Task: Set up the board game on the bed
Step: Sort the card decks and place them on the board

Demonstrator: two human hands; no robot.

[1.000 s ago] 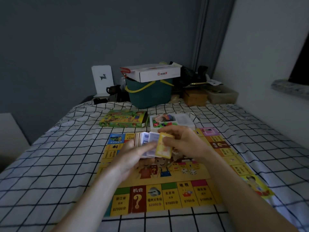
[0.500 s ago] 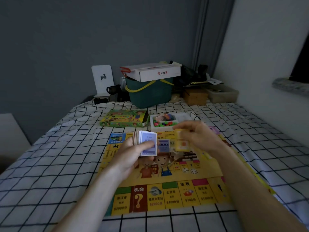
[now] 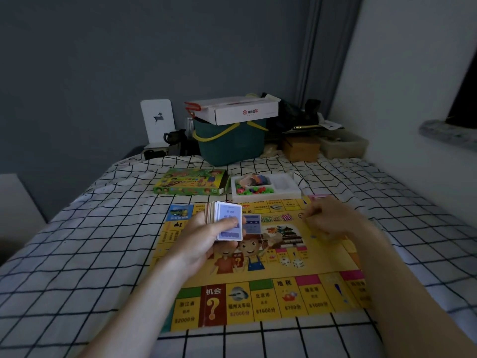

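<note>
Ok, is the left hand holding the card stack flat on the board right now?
No, the left hand grips the card stack upright, lifted above the game board, with the thumb across the front card.

Dim, low-light shot w/ a cold blue-grey cast. Wall upper left of frame near black; white wall at right edge brightest, so light seems to come from that side. Shadows soft, no glare. Right hand [image 3: 333, 219] motion-blurred; board [image 3: 309, 257] print soft at lower right. Wide-angle bending at frame edges, grainy overall.
</note>
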